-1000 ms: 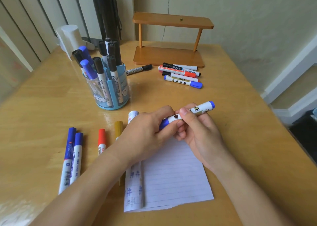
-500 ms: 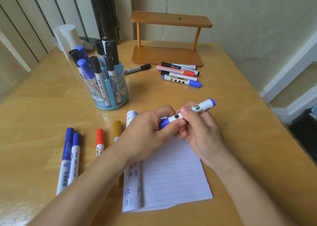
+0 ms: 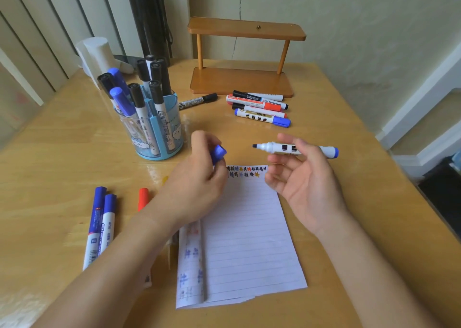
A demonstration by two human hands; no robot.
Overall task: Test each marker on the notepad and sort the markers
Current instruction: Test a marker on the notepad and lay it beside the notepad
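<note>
step: marker [image 3: 284, 148] is uncapped and its tip is not on paper yet; I judge this the start of one test stroke.
left hand [image 3: 197, 178]: above the notepad's top-left corner, fingers curled round the blue cap [image 3: 219, 152].
right hand [image 3: 304, 180]: palm up above the pad's top-right corner; thumb and forefingers pinch the marker barrel, the other fingers are loose and spread.
marker: in the air and roughly level, dark tip pointing left at the left hand, blue tail to the right, clear of the cap.
notepad [image 3: 249, 240]: flat at the middle of the near edge of the bench [image 3: 62, 153], with one leaf folded along its left side. A row of coloured test marks [image 3: 247, 172] runs along the top. Neither hand presses on it.
cup [image 3: 154, 128]: toward the far-left corner, full of capped black and blue markers, probably untested.
far pile [image 3: 259, 108]: capped markers lying by the far edge, just in front of the shelf [image 3: 244, 83].
near-left markers [image 3: 99, 225]: two blue and one red, toward the near-left corner; more are hidden under the left arm.
progress: partway, judging by the full cup.
risk, ink: the bare tip faces the left hand, so a careless re-cap or swing could mark skin.
risk, drop: the pinch looks light, and a slip could put the wet tip on the bench or pad.
risk, pad: nothing pins it, so a stroke may drag the sheet.
risk, read: the top row is crowded, and a new mark laid over old ones would be hard to judge.
risk, cap: if set down it may roll off among the others.
</note>
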